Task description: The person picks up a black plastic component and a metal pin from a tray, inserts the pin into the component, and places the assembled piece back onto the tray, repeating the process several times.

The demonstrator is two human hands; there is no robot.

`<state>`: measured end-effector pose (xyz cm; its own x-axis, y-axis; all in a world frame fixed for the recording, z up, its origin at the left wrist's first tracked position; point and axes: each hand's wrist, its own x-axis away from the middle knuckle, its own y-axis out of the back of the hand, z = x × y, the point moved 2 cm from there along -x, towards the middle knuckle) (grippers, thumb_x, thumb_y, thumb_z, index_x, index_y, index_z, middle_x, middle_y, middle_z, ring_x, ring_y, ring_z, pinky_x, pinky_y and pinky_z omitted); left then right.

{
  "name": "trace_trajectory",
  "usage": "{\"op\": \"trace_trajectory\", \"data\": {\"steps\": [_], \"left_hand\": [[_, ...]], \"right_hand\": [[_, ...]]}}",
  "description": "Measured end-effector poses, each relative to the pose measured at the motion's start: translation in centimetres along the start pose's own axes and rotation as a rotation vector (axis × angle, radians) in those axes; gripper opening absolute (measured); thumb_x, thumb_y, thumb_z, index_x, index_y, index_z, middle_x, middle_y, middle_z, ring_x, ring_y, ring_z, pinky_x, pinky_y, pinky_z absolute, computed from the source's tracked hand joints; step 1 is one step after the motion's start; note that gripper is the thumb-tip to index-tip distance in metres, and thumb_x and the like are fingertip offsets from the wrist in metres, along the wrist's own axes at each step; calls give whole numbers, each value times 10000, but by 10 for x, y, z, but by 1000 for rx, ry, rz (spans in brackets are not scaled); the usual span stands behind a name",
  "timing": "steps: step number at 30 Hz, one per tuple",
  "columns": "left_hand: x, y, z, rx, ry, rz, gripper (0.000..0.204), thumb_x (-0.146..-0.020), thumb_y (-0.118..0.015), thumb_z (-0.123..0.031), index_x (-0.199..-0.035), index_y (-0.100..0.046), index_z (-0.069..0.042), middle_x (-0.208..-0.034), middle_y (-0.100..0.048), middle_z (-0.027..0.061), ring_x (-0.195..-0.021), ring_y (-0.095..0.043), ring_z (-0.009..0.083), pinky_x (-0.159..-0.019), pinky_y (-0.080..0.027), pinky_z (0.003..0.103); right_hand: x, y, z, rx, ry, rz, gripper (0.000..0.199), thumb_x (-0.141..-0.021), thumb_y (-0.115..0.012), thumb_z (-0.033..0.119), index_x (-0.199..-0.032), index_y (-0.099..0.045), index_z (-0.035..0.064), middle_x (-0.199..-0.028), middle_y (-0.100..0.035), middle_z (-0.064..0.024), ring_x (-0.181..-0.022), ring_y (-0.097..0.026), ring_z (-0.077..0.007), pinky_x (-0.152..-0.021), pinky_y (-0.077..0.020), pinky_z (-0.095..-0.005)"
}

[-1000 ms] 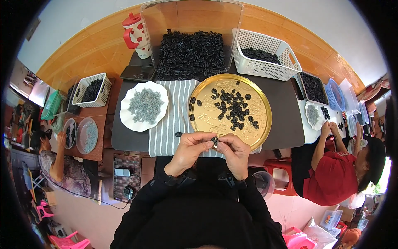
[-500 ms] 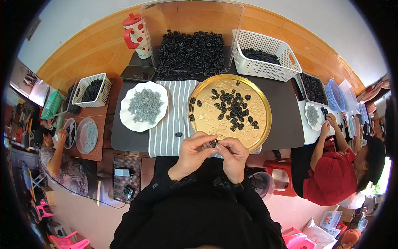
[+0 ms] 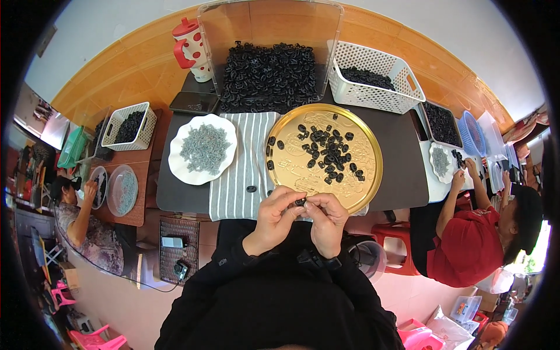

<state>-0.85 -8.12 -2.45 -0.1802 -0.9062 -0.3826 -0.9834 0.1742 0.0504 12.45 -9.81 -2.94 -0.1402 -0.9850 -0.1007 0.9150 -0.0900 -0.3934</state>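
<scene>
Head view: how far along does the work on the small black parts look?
Done: cannot tell from what shows. In hand: left hand and right hand pinch one black part. Left: many loose black parts on the gold tray, a heap in the clear bin.

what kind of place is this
Likely a small hand-assembly workshop: a clear bin heaped with small black parts, a gold tray of them, and other people sorting similar pieces at neighbouring tables.

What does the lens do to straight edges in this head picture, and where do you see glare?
Head view: fisheye bends the table edge and the wall, with a black rim around; soft sheen on the gold tray; both hands are sharp and evenly lit.
</scene>
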Motion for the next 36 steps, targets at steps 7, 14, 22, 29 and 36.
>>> {"op": "trace_trajectory", "data": {"steps": [7, 14, 22, 29, 36], "left_hand": [[-5, 7, -3, 10, 20, 40, 294, -850, -619, 53, -1141, -633, 16, -939, -588, 98, -801, -596, 160, -695, -484, 247], [-7, 9, -4, -90, -64, 80, 311, -848, -612, 54, -1158, -614, 26, -930, -587, 120, -785, -610, 199, -664, -495, 276], [-8, 12, -13, -195, -61, 76, 338, -784, -670, 33, -1118, -618, 21, -850, -579, 117, -757, -589, 243, -651, -478, 320], [-8, 10, -14, -459, -257, 94, 269, -767, -662, 28, -1030, -603, 28, -798, -565, 164, -702, -574, 340, -583, -464, 391], [-5, 11, -10, -430, -268, 99, 238, -772, -626, 63, -1008, -613, 38, -769, -569, 163, -669, -574, 335, -576, -464, 392]], "right_hand": [[-3, -3, 5, -13, -77, 53, 143, -904, -588, -25, -1045, -610, -29, -871, -639, -42, -764, -596, -87, -706, -491, -220], [-7, 5, 0, -22, -125, 56, 148, -894, -606, -21, -1040, -620, -36, -881, -648, -45, -751, -590, -86, -704, -484, -216], [-7, 2, 3, -48, -170, 24, 121, -877, -607, -44, -994, -638, -35, -862, -669, -64, -736, -608, -92, -690, -485, -213], [-5, 1, 4, -24, -117, 48, 62, -877, -618, -46, -929, -643, -24, -866, -654, -33, -776, -607, -76, -717, -488, -210], [1, -2, 6, -32, -83, 91, 27, -891, -602, -40, -885, -628, -39, -834, -627, -40, -762, -600, -86, -701, -483, -208]]}}
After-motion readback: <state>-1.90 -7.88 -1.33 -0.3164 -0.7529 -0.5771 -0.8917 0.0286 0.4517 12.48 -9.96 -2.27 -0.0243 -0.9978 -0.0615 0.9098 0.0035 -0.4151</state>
